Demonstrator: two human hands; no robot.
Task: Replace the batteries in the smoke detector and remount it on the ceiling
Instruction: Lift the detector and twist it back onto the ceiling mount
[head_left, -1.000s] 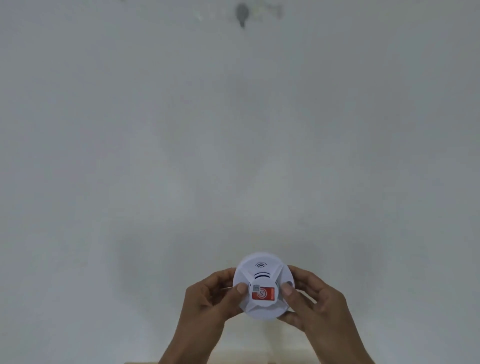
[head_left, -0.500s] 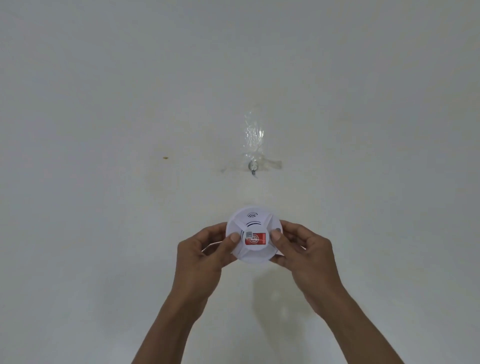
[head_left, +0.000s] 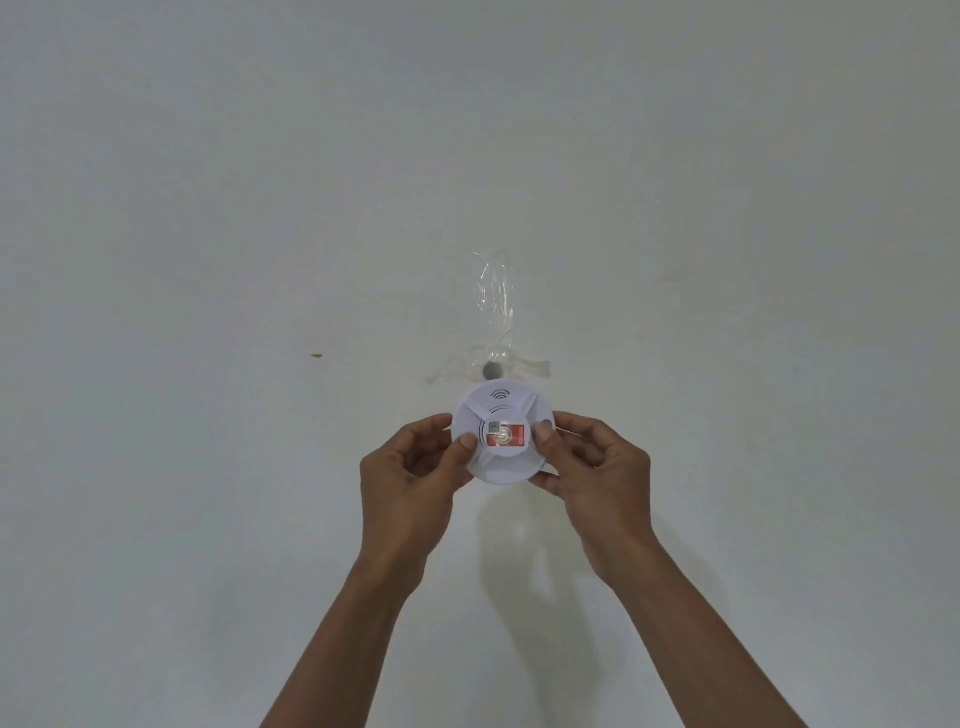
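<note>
In the head view, both bare arms reach up toward the ceiling (head_left: 208, 208). The left hand (head_left: 410, 483) and right hand (head_left: 597, 478) clamp the white smoke detector (head_left: 501, 434) by its rim, thumbs pressed on its face either side of the red label (head_left: 506, 434), fingers curled behind. The detector sits just below the grey screw (head_left: 491, 370) under clear tape (head_left: 496, 312). Half a second ago there was a clear gap below the screw; now its upper edge nearly meets it.

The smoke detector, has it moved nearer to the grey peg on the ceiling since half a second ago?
Yes. The smoke detector now sits just below the grey peg, its top edge almost reaching it.
</note>
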